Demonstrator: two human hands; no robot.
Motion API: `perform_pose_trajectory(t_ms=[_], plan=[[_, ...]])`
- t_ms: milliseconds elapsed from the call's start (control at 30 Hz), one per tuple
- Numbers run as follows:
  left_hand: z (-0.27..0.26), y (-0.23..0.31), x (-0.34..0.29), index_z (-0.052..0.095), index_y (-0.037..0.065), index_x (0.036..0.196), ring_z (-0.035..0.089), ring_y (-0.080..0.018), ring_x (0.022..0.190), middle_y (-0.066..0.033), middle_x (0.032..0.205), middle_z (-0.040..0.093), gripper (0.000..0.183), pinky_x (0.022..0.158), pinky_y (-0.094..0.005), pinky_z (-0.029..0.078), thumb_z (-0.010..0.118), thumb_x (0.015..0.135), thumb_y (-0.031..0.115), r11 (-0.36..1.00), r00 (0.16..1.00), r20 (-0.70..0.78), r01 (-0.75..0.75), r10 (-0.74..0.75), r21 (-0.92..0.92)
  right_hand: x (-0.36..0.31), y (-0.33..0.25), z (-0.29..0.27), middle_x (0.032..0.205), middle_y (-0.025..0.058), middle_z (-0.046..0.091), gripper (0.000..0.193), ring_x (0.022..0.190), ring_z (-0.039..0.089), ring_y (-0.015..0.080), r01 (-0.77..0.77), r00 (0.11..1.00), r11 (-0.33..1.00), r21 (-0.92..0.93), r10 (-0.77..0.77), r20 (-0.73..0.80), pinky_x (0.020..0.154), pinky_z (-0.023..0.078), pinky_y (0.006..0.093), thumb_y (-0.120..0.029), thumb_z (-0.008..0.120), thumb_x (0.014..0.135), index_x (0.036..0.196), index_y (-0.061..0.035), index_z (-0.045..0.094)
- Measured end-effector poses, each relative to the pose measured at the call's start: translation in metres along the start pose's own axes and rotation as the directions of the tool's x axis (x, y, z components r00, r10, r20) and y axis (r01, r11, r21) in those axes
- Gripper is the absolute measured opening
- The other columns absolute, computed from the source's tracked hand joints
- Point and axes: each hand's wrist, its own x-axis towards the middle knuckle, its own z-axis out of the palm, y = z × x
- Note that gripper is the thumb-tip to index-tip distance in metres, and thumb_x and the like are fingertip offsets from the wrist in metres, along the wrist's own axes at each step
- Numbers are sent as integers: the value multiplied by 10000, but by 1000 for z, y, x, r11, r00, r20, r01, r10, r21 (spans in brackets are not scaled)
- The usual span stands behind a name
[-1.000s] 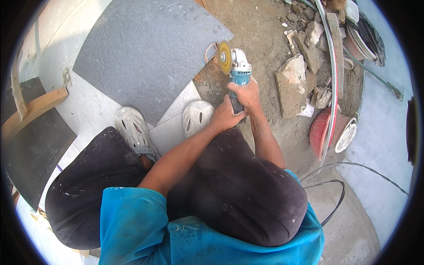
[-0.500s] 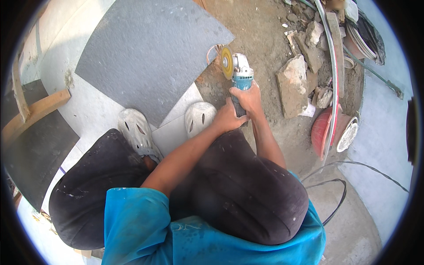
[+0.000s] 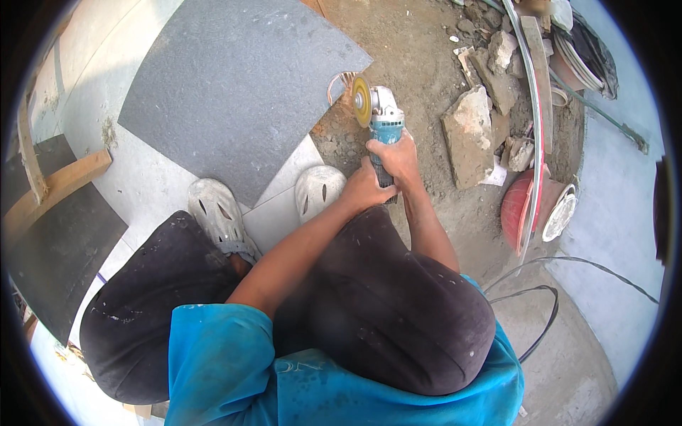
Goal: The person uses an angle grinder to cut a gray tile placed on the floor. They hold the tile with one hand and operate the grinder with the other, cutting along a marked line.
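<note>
Both my hands are wrapped round a teal angle grinder (image 3: 386, 128) with a silver head and a yellow cutting disc (image 3: 361, 101). My left hand (image 3: 364, 186) grips the dark rear end of its body. Farther forward, my right hand (image 3: 399, 157) holds the teal body just behind the head. A large dark grey tile (image 3: 241, 92) lies to the left of the disc, with a curved notch in its right-hand edge. The disc stands beside that notch, apart from the tile. Whether the disc is spinning cannot be made out.
Broken stone slabs (image 3: 469, 135) lie on the dirt at right, near a long metal strip (image 3: 534, 85) and a red bowl (image 3: 516, 213). A black cable (image 3: 554, 312) loops at lower right. At left, a wooden bar (image 3: 64, 188) rests over another dark tile (image 3: 64, 248).
The grinder and both hands appear slightly farther left in view, and the tile has shifted a little the same way. My grip looks the same.
</note>
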Motion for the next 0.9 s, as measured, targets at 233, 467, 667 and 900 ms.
perform_pose_trajectory(t_ms=[233,467,667,900], plan=[[10,-15,4,373,-145,1240,650,-462,1064,-364,1124,624,948,899,-486,525,832,704,488,994,987,-113,-109,112,27,-4,-1,-1,977,161,731,524,899,704,253,-42,999,998,49,41,27,799,539,374,-218,763,672,1120,28,647],[10,-14,7,376,-168,1246,646,-459,1080,-372,1134,617,990,911,-481,521,844,694,507,993,986,-111,-119,121,23,-4,-2,-2,897,112,715,461,799,677,205,8,999,999,-44,-10,-35,751,540,361,-231,770,679,1046,18,647],[8,-10,8,366,-183,1254,648,-455,1086,-369,1150,615,1026,917,-474,523,844,689,528,995,992,-95,-84,88,48,-1,-1,-2,914,119,721,471,820,685,206,0,1000,1000,-12,-1,-21,757,542,357,-221,771,678,1066,17,650],[16,4,6,315,-131,1382,624,-425,1163,-344,1231,599,1069,985,-467,491,838,708,513,997,996,-52,-76,74,-23,3,6,-19,936,135,734,495,851,703,216,-6,999,1000,-5,6,34,775,544,358,-217,771,663,1078,27,658]])
